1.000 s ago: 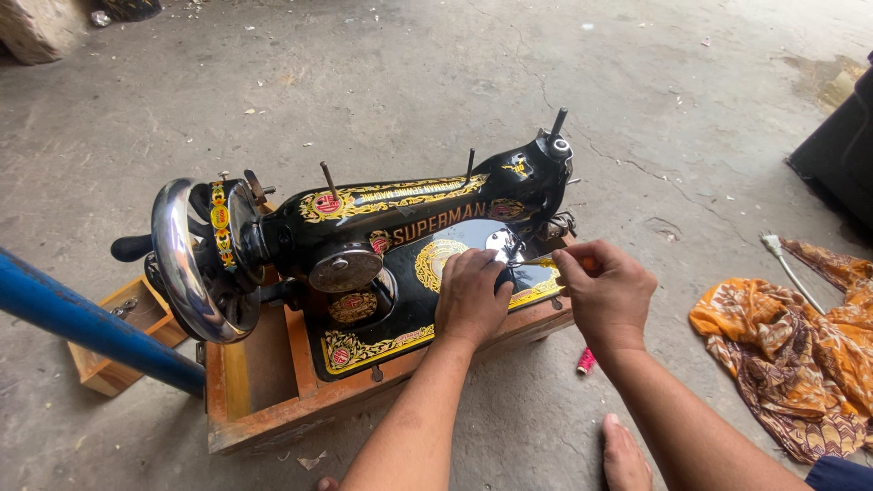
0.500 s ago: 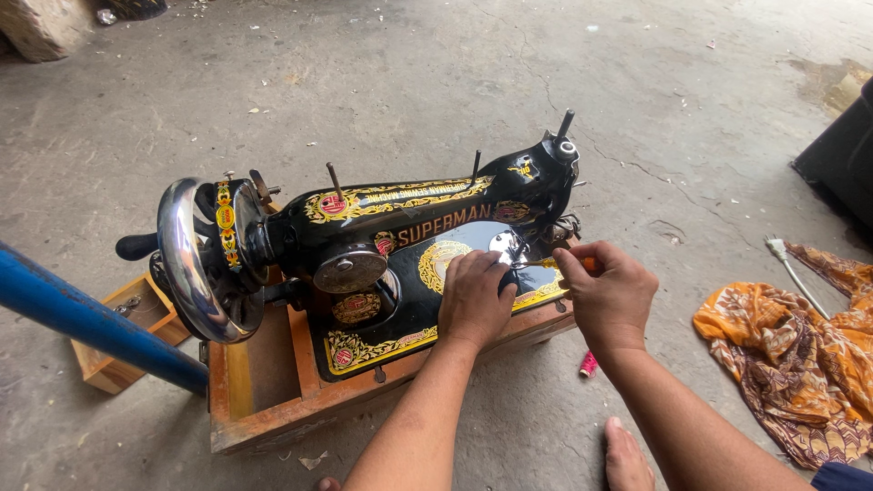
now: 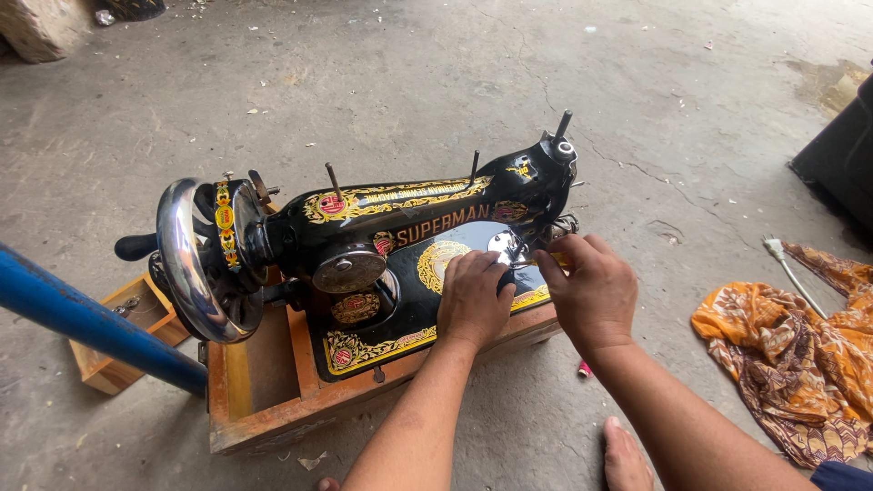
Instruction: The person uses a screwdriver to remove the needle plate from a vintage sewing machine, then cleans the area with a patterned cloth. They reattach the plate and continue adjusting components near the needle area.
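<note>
Resting on the black sewing machine bed, the left hand presses flat with fingers curled beside the shiny plate, while the right hand pinches a thin yellow-handled tool. Sitting in its wooden base on the concrete floor, the machine looks heavy, rigid cast metal with slick enamel, best held by its arm or base.

Round red-and-gold badge labels dot the black sewing machine.

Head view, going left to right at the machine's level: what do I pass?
Blue pipe → handwheel → left hand → right hand → orange cloth.
</note>
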